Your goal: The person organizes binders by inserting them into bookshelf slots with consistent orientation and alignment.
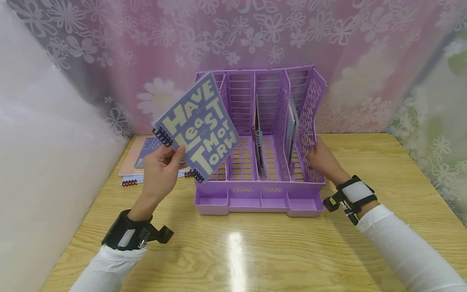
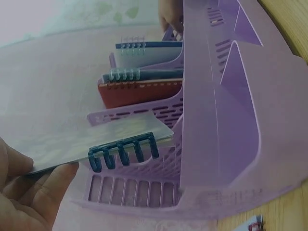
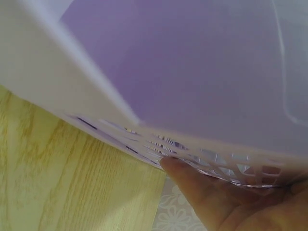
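Observation:
My left hand [image 1: 159, 172] pinches a blue spiral notebook [image 1: 200, 121] with large pale lettering by its lower left side, thumb on the cover. The notebook is tilted in the air before the left compartments of a purple file organizer [image 1: 259, 187]. In the left wrist view its dark binding rings [image 2: 124, 153] hang near the organizer's front ledge. At the organizer's perforated right wall, my right hand [image 1: 326, 161] grips the edge; part of its fingers is hidden. Spiral notebooks stand upright in the third compartment [image 1: 260, 150] and in the rightmost one [image 1: 290, 125].
Behind my left hand, several notebooks [image 1: 132, 156] lie stacked on the wooden table [image 1: 277, 251]. Small open trays [image 1: 243, 199] run along the organizer's front. A floral curtain [image 1: 233, 36] hangs behind the table, and a pale sheet [image 1: 47, 142] borders the left side.

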A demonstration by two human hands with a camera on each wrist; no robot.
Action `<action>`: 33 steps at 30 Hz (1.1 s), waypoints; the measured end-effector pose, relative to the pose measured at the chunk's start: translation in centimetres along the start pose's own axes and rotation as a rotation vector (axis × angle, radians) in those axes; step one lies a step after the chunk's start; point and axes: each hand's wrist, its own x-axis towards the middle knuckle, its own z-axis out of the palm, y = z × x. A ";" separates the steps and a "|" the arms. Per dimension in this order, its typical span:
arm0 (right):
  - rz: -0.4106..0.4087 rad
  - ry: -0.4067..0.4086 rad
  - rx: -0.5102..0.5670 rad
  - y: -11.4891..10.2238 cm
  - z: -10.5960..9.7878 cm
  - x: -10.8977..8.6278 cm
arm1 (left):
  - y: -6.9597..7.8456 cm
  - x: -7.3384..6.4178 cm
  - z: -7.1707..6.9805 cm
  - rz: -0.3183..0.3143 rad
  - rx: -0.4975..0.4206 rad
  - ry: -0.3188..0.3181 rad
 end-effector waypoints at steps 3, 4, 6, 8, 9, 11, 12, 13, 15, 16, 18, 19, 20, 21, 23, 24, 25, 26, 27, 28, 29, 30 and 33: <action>0.008 0.001 -0.011 0.1 0.0 0.0 | 0.2 0.5 1.4 -0.005 0.025 -0.009; 0.011 0.003 -0.015 0.1 0.0 0.1 | 0.3 0.7 1.9 -0.006 0.035 -0.011; 0.017 0.007 -0.024 0.1 0.0 0.1 | 0.5 1.3 3.0 -0.007 0.059 -0.016; 0.021 0.009 -0.023 0.2 0.0 0.0 | 0.5 1.9 4.0 -0.009 0.094 -0.016; 0.021 0.010 -0.016 0.2 0.0 0.0 | 0.5 2.3 4.6 -0.007 0.122 -0.014; 0.017 0.004 0.004 0.2 0.1 0.0 | 0.5 2.9 5.5 -0.004 0.170 -0.001; 0.018 0.001 0.011 0.2 0.1 0.0 | 0.5 3.2 5.9 -0.001 0.193 0.006; 0.016 0.000 0.017 0.2 0.1 -0.1 | 0.5 3.5 6.3 0.001 0.218 0.009; 0.016 0.001 0.019 0.2 0.1 -0.1 | 0.7 3.9 6.7 0.004 0.243 0.008; 0.017 0.002 0.018 0.2 0.1 -0.1 | 0.8 4.1 6.9 0.003 0.240 0.009; 0.021 0.010 0.007 0.2 0.0 0.0 | 1.1 4.4 6.9 -0.005 0.225 0.001; 0.018 0.014 0.005 0.1 0.0 0.0 | 1.3 4.5 6.8 -0.013 0.221 -0.003; 0.018 0.015 0.005 0.1 0.0 0.1 | 1.4 4.5 6.5 -0.020 0.216 -0.008; 0.017 0.015 0.003 0.1 0.0 0.1 | 1.6 4.6 6.3 -0.022 0.212 -0.008; 0.015 0.018 -0.005 0.0 0.0 0.2 | 1.8 4.4 5.8 -0.028 0.219 -0.013; 0.013 0.019 -0.012 0.0 0.0 0.3 | 1.8 4.4 5.6 -0.027 0.234 -0.012; 0.014 0.018 -0.016 0.0 0.0 0.3 | 1.9 4.3 5.4 -0.021 0.252 -0.006; 0.016 0.018 -0.018 0.0 0.0 0.3 | 1.8 4.3 5.3 -0.012 0.266 0.001; 0.017 0.020 -0.026 0.0 0.0 0.3 | 1.8 4.3 5.2 0.000 0.286 0.012; 0.017 0.021 -0.030 0.0 0.0 0.3 | 1.8 4.3 5.3 0.006 0.301 0.020; 0.018 0.021 -0.032 0.0 -0.1 0.2 | 1.7 4.5 5.4 0.023 0.319 0.030; 0.021 0.023 -0.035 0.1 -0.1 0.2 | 1.6 4.6 5.6 0.044 0.347 0.037; 0.026 0.028 -0.040 0.3 0.0 0.1 | 1.4 5.4 6.8 0.088 0.391 0.035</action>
